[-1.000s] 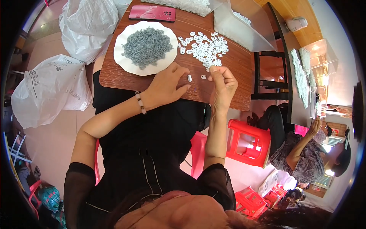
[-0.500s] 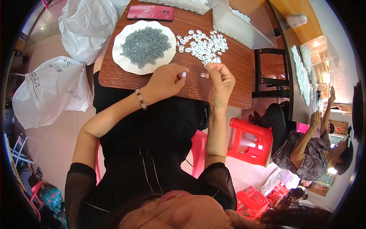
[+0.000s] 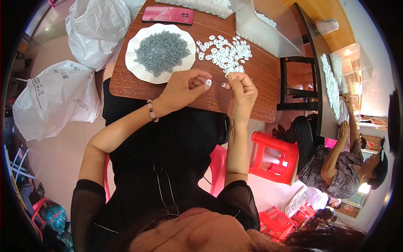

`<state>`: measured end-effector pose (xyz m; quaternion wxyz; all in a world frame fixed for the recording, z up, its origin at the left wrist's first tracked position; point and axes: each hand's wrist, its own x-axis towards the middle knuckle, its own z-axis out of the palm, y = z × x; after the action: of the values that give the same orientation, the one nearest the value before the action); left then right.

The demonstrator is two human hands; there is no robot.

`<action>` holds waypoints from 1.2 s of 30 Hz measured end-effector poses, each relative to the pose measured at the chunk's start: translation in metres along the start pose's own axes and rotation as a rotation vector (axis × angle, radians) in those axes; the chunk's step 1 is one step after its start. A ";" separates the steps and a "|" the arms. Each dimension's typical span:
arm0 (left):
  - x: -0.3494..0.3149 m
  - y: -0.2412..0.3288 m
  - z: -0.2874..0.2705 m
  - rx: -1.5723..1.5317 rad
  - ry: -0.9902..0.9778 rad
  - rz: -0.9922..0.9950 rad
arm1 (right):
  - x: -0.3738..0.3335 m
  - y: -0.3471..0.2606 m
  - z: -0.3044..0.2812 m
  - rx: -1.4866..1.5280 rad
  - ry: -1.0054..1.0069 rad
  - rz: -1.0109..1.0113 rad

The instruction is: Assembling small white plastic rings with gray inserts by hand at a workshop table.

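Observation:
In front of me is a brown wooden table (image 3: 138,90). My left hand (image 3: 180,90), a beaded bracelet at its wrist, is half curled with a small white oval piece (image 3: 208,82) at its thumb and fingers. My right hand (image 3: 242,92) is closed in a pinch beside the loose white pieces (image 3: 228,53); what its fingertips hold is too small to make out. Close by its curled fingers shows another small white piece (image 3: 223,85), perhaps held there. A scalloped white plate (image 3: 131,63) heaped with small grey-green rods (image 3: 163,52) stands beyond my left hand.
A pink phone (image 3: 168,15) lies at the far table edge. Clear bins (image 3: 268,35) with white pieces stand at the far right. White sacks (image 3: 54,101) sit on the left floor. A red stool (image 3: 273,157) and a co-worker (image 3: 336,168) at another table are to the right.
My left hand has moved slightly right, and its white oval piece now shows more fully. My right hand is slightly lower, still pinched. The co-worker's raised hand has come down toward the table.

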<state>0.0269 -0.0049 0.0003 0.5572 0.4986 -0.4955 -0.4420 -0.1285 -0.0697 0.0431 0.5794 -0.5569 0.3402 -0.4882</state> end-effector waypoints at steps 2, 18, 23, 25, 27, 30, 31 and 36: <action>0.001 0.004 -0.001 -0.327 0.034 -0.050 | -0.001 -0.001 0.000 -0.002 -0.012 -0.005; 0.002 0.018 -0.013 -0.380 -0.015 -0.043 | -0.009 -0.006 0.007 0.027 -0.084 0.063; 0.003 0.024 -0.012 -0.536 -0.023 -0.183 | -0.010 -0.007 0.011 0.045 -0.077 0.077; 0.003 0.026 -0.012 -0.524 -0.024 -0.179 | -0.010 -0.008 0.010 0.040 -0.075 0.077; 0.002 0.026 -0.014 -0.511 -0.024 -0.175 | -0.010 -0.008 0.010 0.035 -0.075 0.078; 0.002 0.018 -0.020 -0.529 -0.009 -0.229 | -0.009 -0.008 0.011 0.006 -0.074 0.039; 0.003 0.015 -0.021 -0.515 -0.006 -0.241 | -0.010 -0.010 0.012 -0.007 -0.072 0.039; 0.001 0.018 -0.021 -0.526 0.019 -0.297 | -0.011 -0.009 0.013 -0.072 -0.080 0.026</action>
<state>0.0477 -0.0018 0.0186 0.6012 0.4081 -0.2804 -0.6272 -0.1216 -0.0541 0.0520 0.5786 -0.5921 0.3411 -0.4454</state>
